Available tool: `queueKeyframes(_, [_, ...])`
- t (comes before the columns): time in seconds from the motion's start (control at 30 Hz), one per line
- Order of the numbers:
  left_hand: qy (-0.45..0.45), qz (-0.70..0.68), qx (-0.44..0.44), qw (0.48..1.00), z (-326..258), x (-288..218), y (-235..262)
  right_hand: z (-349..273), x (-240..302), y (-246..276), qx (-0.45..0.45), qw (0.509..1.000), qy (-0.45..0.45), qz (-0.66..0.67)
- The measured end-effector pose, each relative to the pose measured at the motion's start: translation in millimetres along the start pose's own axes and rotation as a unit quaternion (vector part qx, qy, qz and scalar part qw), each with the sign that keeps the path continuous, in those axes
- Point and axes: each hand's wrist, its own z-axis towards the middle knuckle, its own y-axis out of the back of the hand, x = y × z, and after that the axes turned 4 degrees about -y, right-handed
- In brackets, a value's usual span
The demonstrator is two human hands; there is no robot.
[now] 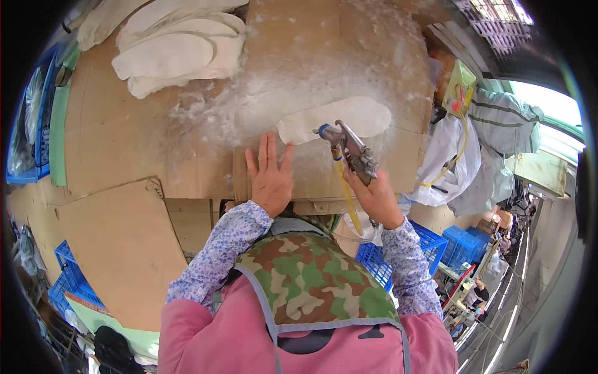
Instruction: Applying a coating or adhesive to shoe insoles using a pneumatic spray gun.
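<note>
So you've got one piece in play: the flat, pale sole-shaped piece lying on the cardboard that covers your bench, by itself. I'd call it partway at best, since your spray gun is right there with its nozzle over the near edge. Can't tell how much of the surface is coated though, white on white hides it. Up at the far left there's a loose stack of similar pieces, and honestly I can't say if those are done or waiting. The whitish fuzz around the piece suggests plenty of spraying on that spot.

As for position, the piece is just beyond both hands, stretching off to the right from your left fingertips. Your left hand is open, palm down, with the fingertips right by its left end; touching or only beside, can't tell. Your right hand is gripping the gun's handle, on the near side of the piece, yellow hose hanging below.
</note>
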Motion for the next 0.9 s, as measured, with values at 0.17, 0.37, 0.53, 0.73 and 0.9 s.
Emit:
queueKeyframes(0.17, [-0.002,0.004,-0.021,1.000,2.1,-2.0,2.1,5.1,-28.9,19.6,-0.056,0.998,0.015,0.007])
queueKeyframes(0.37, [0.000,0.018,-0.021,1.000,4.5,-1.4,6.0,14.7,-63.1,43.8,-0.118,0.991,0.007,0.056])
queueKeyframes(0.53, [0.003,-0.008,-0.038,0.999,10.9,-2.4,13.0,16.7,-82.1,73.3,-0.162,0.975,-0.043,0.145])
queueKeyframes(0.73, [0.073,-0.195,-0.137,0.968,43.3,6.4,14.7,18.4,-144.0,122.9,-0.199,0.893,-0.137,0.380])
queueKeyframes(0.9, [0.141,-0.205,-0.118,0.961,75.3,24.7,16.0,49.0,-220.3,131.7,-0.240,0.856,-0.194,0.415])
